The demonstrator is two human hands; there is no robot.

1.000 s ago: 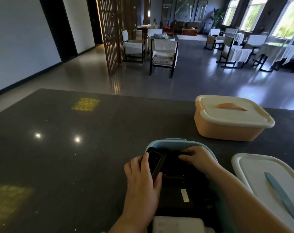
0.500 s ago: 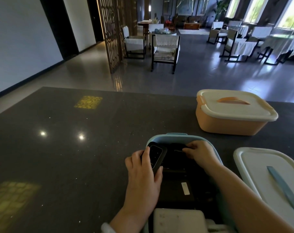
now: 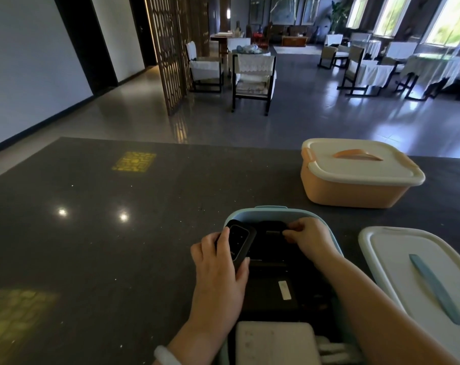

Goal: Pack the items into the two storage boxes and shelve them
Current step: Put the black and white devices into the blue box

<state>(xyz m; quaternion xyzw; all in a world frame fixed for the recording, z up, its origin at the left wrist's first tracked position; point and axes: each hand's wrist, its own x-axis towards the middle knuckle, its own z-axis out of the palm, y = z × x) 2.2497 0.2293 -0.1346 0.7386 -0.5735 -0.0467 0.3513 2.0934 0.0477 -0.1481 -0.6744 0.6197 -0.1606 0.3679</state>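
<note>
One head-worn wide-angle view looks forward and down, close over the dark table (image 3: 92,233), toward the room beyond.

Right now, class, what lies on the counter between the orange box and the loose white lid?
Nothing: in the head view, only bare dark counter separates the orange box from the white lid.

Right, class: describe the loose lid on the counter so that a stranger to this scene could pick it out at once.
Start at the dark stone counter and find the open blue storage box where both hands work. Just to its right lies the loose white lid, flat on the counter. Its handle is blue, while the other white lid, clipped onto the orange storage box, has an orange one.
</note>
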